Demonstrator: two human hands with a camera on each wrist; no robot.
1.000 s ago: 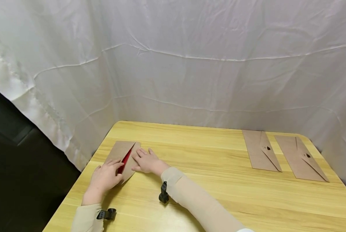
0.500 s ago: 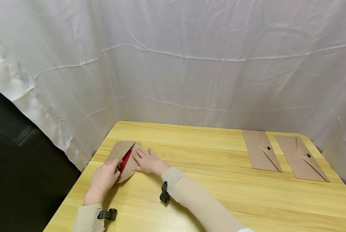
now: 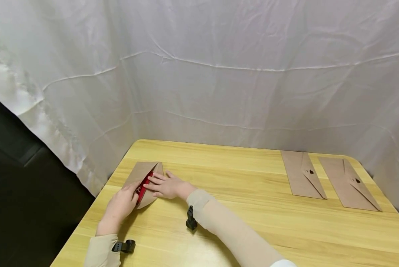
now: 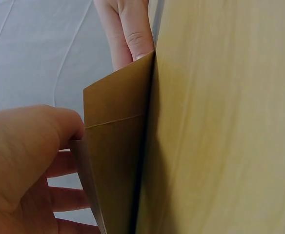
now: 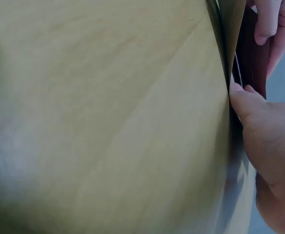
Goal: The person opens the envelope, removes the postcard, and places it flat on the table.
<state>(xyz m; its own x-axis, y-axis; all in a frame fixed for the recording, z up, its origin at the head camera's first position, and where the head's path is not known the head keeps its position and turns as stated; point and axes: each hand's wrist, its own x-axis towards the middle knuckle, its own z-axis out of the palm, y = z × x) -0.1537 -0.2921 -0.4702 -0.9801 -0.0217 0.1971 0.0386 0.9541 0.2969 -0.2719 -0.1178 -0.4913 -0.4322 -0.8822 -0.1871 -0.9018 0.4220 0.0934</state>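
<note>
1. Position. Taking 12 o'clock as straight ahead of the person, I find the working kraft envelope (image 3: 140, 171) lying on the wood-grain table (image 3: 252, 207) at about 11 o'clock. Its mouth gapes.

2. Contents. A flat red insert (image 3: 141, 190) with pale markings shows in that mouth, between the front panel and what I take to be the flap (image 3: 148, 199), spread towards 4 o'clock. How deep the insert sits, I cannot tell.

3. Left hand. The left hand (image 3: 120, 203) is at the envelope's 8 o'clock side. In the left wrist view I see its thumb over the edge of a paper panel and its fingers behind, so I record a pinch on the envelope. Whether it also has hold of the insert, I cannot tell.

4. Right hand. The right hand (image 3: 169, 186) reaches in from 3 o'clock with fingers extended and spread, laid over the flap, tips at the red insert. I see no grasp.

5. Done. Two further kraft envelopes lie flat with flaps folded down: one at between 1 and 2 o'clock (image 3: 296, 172), the other at 2 o'clock (image 3: 341, 181). Both bear a dark mark near the flap's point. Their contents are not visible to me.

6. Outstanding. I judge the working envelope to be midway: its insert is neither clear of it nor fully covered, and its flap is not folded over. Whether the insert is going in or out, I cannot establish.
</note>
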